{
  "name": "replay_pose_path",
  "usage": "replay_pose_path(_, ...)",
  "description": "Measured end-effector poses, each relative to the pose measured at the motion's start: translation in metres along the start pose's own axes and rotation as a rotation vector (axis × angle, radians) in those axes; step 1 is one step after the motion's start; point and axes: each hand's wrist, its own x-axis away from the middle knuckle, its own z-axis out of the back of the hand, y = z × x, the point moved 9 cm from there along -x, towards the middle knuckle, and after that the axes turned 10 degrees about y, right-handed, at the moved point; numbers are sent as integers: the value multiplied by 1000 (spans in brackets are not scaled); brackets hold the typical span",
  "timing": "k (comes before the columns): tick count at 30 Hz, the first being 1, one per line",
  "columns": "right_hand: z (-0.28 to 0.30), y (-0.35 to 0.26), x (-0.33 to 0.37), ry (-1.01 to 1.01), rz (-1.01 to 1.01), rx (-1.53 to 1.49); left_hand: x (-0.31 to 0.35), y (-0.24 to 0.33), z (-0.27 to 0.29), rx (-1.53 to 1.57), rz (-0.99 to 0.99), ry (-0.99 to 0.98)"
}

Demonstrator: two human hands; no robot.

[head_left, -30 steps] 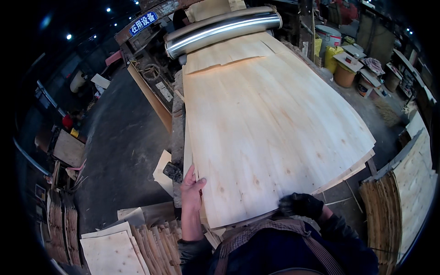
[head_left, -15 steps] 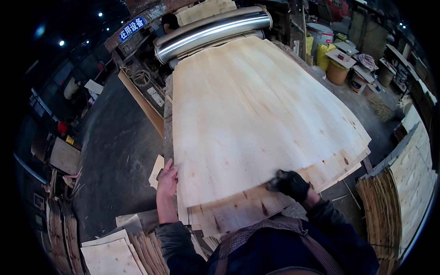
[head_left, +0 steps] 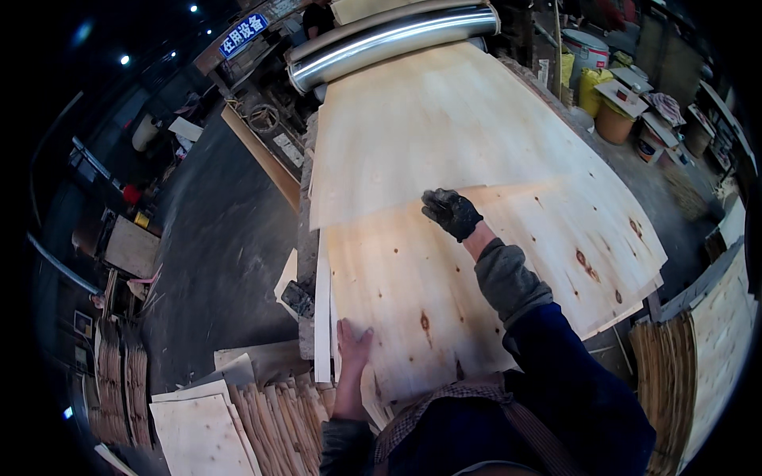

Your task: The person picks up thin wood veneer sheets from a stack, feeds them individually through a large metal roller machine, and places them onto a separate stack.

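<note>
A wide pale veneer sheet (head_left: 397, 143) reaches up to the shiny metal roller (head_left: 397, 46). Its near edge crosses another veneer sheet (head_left: 492, 278), marked by dark knots, that lies beneath it. At that near edge is my right hand (head_left: 452, 215), in a black glove, with its fingers curled together on the upper sheet. The fingertips are partly hidden. My left hand (head_left: 354, 349) is bare and rests by the left border of the lower sheet, fingers apart, holding nothing.
A dark block (head_left: 298, 300) sits at the stack's left side. Veneer piles stand at the lower left (head_left: 206, 428) and right (head_left: 667, 381). Buckets (head_left: 615, 119) line the floor at the upper right. Part of a person (head_left: 317, 20) shows behind the roller.
The upper veneer sheet has slid away toward the roller, baring more of the knotted sheet. My right hand has gone forward with its edge; my left hand has come nearer to me and rightward.
</note>
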Motion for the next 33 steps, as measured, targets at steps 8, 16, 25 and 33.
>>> replay_pose_path(8, 39, 62, 105, -117, -355, 179, -15, -19, 3, 768, 370, -225)
replay_pose_path(16, 29, 83, 314, 42, -520, 192, -7, 63, 66, 992, 214, -377)
replay_pose_path(25, 126, 60, 382, 372, -355, 273, -25, 125, 111, 1243, 137, -377)
replay_pose_path(33, 51, 42, 321, 196, -234, 124, -94, 91, 93, 1230, 252, -504)
